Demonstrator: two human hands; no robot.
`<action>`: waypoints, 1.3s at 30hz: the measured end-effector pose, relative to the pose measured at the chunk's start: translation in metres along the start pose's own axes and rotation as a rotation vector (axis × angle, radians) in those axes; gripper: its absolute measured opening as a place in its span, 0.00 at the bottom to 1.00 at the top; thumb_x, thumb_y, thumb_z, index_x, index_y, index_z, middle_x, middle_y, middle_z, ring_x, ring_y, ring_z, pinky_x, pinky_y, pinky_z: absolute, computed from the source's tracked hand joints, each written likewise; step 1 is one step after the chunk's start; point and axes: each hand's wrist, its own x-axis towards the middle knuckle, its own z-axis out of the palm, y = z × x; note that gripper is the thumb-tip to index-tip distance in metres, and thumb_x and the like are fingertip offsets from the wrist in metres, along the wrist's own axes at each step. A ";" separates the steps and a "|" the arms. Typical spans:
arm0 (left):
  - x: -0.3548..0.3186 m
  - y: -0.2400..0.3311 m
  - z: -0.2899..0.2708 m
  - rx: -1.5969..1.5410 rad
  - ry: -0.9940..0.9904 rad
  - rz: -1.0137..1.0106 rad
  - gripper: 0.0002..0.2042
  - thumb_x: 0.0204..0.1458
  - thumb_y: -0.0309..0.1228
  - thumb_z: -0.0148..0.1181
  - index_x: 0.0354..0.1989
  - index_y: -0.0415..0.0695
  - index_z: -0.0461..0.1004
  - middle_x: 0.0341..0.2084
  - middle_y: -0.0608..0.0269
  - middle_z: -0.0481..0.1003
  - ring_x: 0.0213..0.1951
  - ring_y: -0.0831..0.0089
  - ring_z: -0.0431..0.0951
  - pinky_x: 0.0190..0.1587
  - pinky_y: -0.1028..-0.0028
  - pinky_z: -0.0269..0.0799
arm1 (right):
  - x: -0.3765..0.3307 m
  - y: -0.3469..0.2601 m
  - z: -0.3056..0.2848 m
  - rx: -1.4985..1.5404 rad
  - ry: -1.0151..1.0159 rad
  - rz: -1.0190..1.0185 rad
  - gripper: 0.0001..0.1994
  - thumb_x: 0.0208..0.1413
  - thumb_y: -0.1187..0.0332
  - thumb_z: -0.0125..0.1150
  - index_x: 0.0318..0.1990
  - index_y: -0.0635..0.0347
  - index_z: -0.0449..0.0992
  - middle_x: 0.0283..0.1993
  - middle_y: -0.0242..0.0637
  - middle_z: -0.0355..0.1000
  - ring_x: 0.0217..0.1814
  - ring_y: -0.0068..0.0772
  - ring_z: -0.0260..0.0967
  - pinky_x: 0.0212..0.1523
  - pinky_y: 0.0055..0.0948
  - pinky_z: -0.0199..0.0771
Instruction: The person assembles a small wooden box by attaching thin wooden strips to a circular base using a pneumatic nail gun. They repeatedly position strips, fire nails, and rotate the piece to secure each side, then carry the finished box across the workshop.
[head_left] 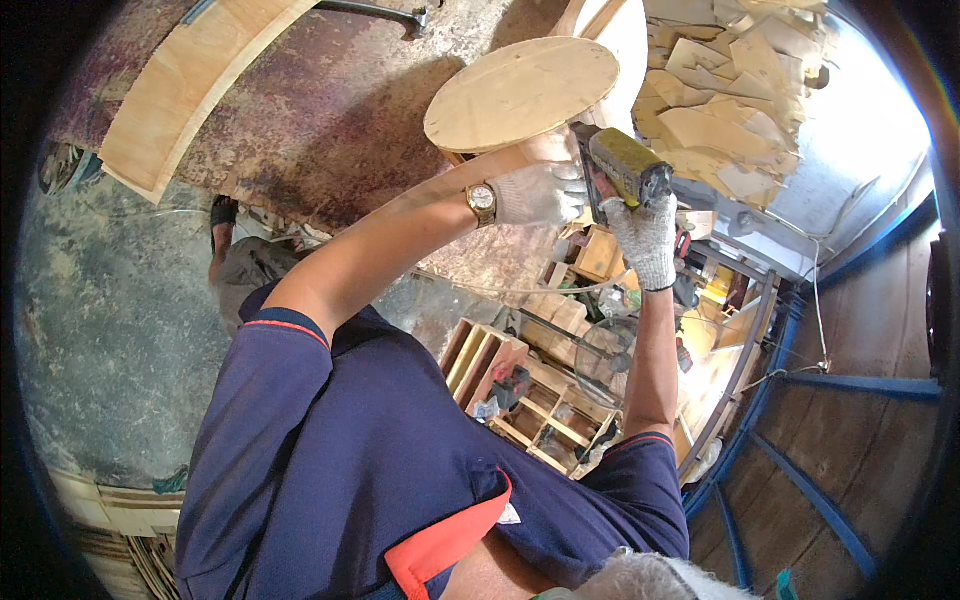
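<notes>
My right hand, in a grey-white knit glove, is closed round a nail gun with a yellow-green body and black ends. Beside the tool's dark front bar is my left hand, gloved in white, with a gold watch on its wrist. The left fingers stretch toward the tool, side by side with small gaps, just below a round wooden panel. Whether they press on wood underneath is hidden. The panel lies tilted at the top middle, its near edge close to the left hand.
A curved plywood sheet lies at the upper left, near a metal bar. Wood offcuts are heaped at the upper right. A pale hose runs below my hands. Wooden crates and a fan stand nearby. Another person's leg shows at left.
</notes>
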 end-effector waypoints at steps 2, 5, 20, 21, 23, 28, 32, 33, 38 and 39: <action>-0.003 -0.002 0.002 -0.002 -0.054 0.032 0.04 0.46 0.31 0.62 0.30 0.47 0.78 0.38 0.70 0.79 0.49 0.68 0.79 0.56 0.65 0.77 | -0.001 0.001 0.003 0.045 0.022 -0.017 0.21 0.56 0.77 0.71 0.58 0.68 0.76 0.55 0.44 0.81 0.55 0.32 0.80 0.56 0.33 0.80; -0.006 -0.004 0.002 -0.137 -0.048 0.021 0.04 0.50 0.31 0.63 0.33 0.47 0.81 0.43 0.67 0.81 0.49 0.67 0.80 0.54 0.65 0.78 | -0.004 -0.002 0.007 -0.009 0.035 -0.054 0.21 0.54 0.74 0.72 0.56 0.68 0.77 0.50 0.44 0.83 0.51 0.32 0.81 0.51 0.32 0.80; 0.003 0.004 -0.029 -0.118 -0.288 -0.052 0.12 0.54 0.31 0.59 0.45 0.50 0.84 0.46 0.62 0.82 0.48 0.61 0.82 0.50 0.66 0.80 | -0.030 -0.015 0.021 -0.201 0.195 0.057 0.33 0.48 0.67 0.78 0.62 0.63 0.73 0.45 0.48 0.83 0.46 0.44 0.83 0.46 0.38 0.81; 0.001 0.007 -0.033 -0.091 -0.348 -0.080 0.09 0.52 0.32 0.61 0.40 0.50 0.83 0.45 0.65 0.81 0.48 0.64 0.81 0.54 0.63 0.77 | -0.038 -0.011 0.020 -0.115 0.281 0.066 0.31 0.49 0.66 0.78 0.61 0.65 0.74 0.44 0.48 0.84 0.45 0.41 0.83 0.46 0.37 0.81; -0.004 0.010 -0.048 -0.064 -0.095 -0.063 0.09 0.57 0.35 0.62 0.44 0.51 0.82 0.48 0.67 0.81 0.52 0.64 0.79 0.58 0.59 0.74 | -0.052 0.000 0.024 0.012 0.499 0.121 0.17 0.56 0.71 0.75 0.51 0.68 0.78 0.40 0.37 0.82 0.28 0.24 0.77 0.30 0.30 0.78; -0.031 -0.004 -0.101 0.124 0.113 -0.657 0.32 0.56 0.44 0.70 0.66 0.40 0.70 0.55 0.49 0.79 0.61 0.57 0.76 0.64 0.56 0.70 | -0.087 0.039 0.072 0.489 0.848 0.500 0.11 0.58 0.75 0.67 0.47 0.68 0.77 0.27 0.34 0.77 0.17 0.21 0.69 0.18 0.26 0.67; -0.055 -0.013 -0.108 -0.251 -0.225 -0.940 0.40 0.57 0.44 0.70 0.71 0.33 0.61 0.54 0.41 0.79 0.57 0.54 0.80 0.60 0.61 0.73 | -0.099 0.066 0.129 0.635 0.620 0.738 0.06 0.60 0.75 0.61 0.36 0.70 0.81 0.26 0.35 0.78 0.16 0.22 0.68 0.18 0.27 0.65; -0.062 -0.009 -0.107 -0.256 -0.252 -0.936 0.39 0.58 0.43 0.69 0.72 0.32 0.60 0.53 0.41 0.79 0.55 0.54 0.80 0.58 0.63 0.74 | -0.104 0.067 0.143 0.789 0.596 0.594 0.06 0.59 0.75 0.62 0.37 0.70 0.82 0.25 0.34 0.78 0.16 0.22 0.68 0.18 0.27 0.65; -0.095 0.019 -0.127 -0.506 -0.294 -1.120 0.42 0.59 0.44 0.69 0.77 0.40 0.54 0.53 0.41 0.79 0.51 0.61 0.82 0.53 0.66 0.77 | -0.127 0.055 0.180 1.002 0.519 0.473 0.11 0.59 0.77 0.67 0.48 0.68 0.80 0.34 0.38 0.83 0.18 0.20 0.68 0.18 0.25 0.68; -0.098 0.032 -0.131 -0.570 -0.176 -1.080 0.41 0.60 0.44 0.68 0.77 0.41 0.56 0.49 0.45 0.81 0.47 0.66 0.83 0.48 0.66 0.78 | -0.137 0.050 0.180 0.994 0.486 0.508 0.14 0.59 0.75 0.71 0.50 0.69 0.79 0.35 0.38 0.83 0.18 0.18 0.67 0.19 0.23 0.67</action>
